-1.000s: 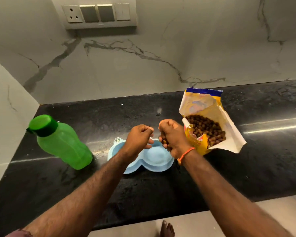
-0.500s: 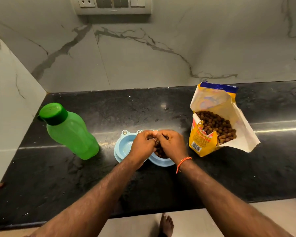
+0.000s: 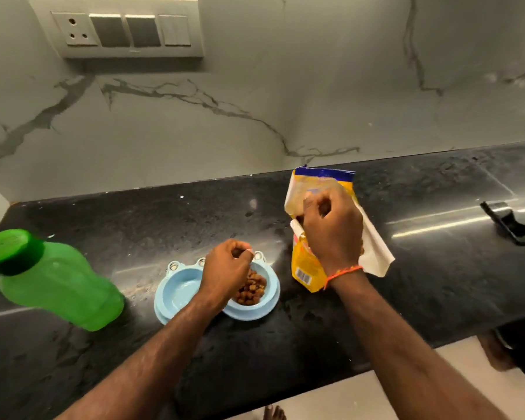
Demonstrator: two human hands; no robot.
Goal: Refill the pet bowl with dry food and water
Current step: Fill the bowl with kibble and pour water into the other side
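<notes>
Pet bowl (image 3: 176, 294): kibble (image 3: 251, 287) now fills its right well; my right hand (image 3: 331, 228) has returned, fingers curled, into the food bag (image 3: 305, 268), left hand (image 3: 226, 272) loosely closed above

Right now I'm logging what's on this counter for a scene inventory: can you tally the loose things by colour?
Green: 1, the water bottle
Light blue: 1, the double pet bowl
Yellow: 1, the dry food bag
Black: 1, a flat object at far right, too unclear to name
Total: 4
</notes>
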